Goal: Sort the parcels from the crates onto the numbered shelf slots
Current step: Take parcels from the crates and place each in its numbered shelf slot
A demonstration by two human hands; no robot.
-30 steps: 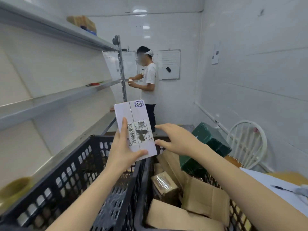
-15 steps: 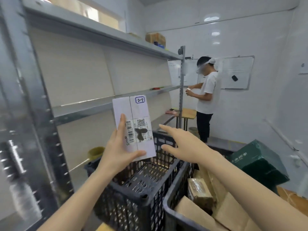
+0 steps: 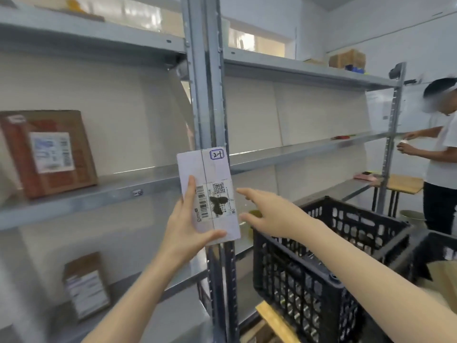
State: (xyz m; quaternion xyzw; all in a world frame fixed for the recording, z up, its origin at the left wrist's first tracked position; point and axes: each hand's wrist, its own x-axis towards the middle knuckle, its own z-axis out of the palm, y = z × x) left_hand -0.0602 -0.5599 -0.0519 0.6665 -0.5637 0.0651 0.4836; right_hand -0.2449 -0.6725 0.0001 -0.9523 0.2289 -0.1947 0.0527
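- The white parcel (image 3: 210, 184) is gripped upright in the left hand (image 3: 188, 226), label facing the camera, presumably so its slot mark (top corner) can be read.
- The right hand (image 3: 269, 216) is held open just beside it, holding nothing.
- Beyond the black crate (image 3: 321, 256), a brown parcel (image 3: 49, 152) is stood on the shelf (image 3: 111, 189).

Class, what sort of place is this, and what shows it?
Probably a parcel sorting room: metal shelves hold a labelled brown box, a black crate stands nearby, and the left hand holds a white parcel.
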